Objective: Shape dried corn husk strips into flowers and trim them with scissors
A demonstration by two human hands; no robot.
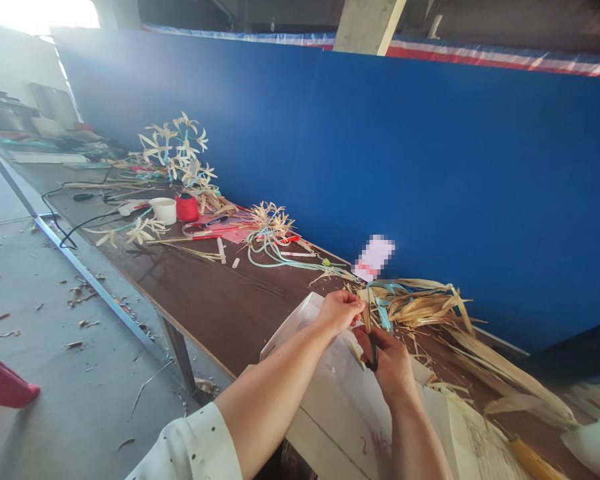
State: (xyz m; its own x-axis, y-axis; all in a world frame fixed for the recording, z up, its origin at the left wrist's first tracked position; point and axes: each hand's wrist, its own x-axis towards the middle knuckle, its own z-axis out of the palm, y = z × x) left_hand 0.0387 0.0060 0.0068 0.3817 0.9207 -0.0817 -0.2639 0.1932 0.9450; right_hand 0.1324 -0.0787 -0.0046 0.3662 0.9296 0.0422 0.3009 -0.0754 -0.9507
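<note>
My left hand (pixel 341 311) pinches a short pale strip of dried corn husk (pixel 365 297) between thumb and fingers. Just below it, my right hand (pixel 391 363) is closed round the black handles of a pair of scissors (pixel 373 355). The scissor blades point up toward the strip; whether they touch it I cannot tell. Both hands are above a white cardboard box (pixel 325 393) with red handwriting on its side. Beside my right hand lies a heap of dry corn husks (pixel 420 307) with some light blue strips among them.
Along the brown table (pixel 215 307) lie husk flowers (pixel 270 220) on light blue stems, a red thread spool (pixel 187 208), a white cup (pixel 164 211) and a glue gun (pixel 133 207) with a black cord. A blue partition (pixel 430 167) stands behind. Scraps litter the floor (pixel 80 373).
</note>
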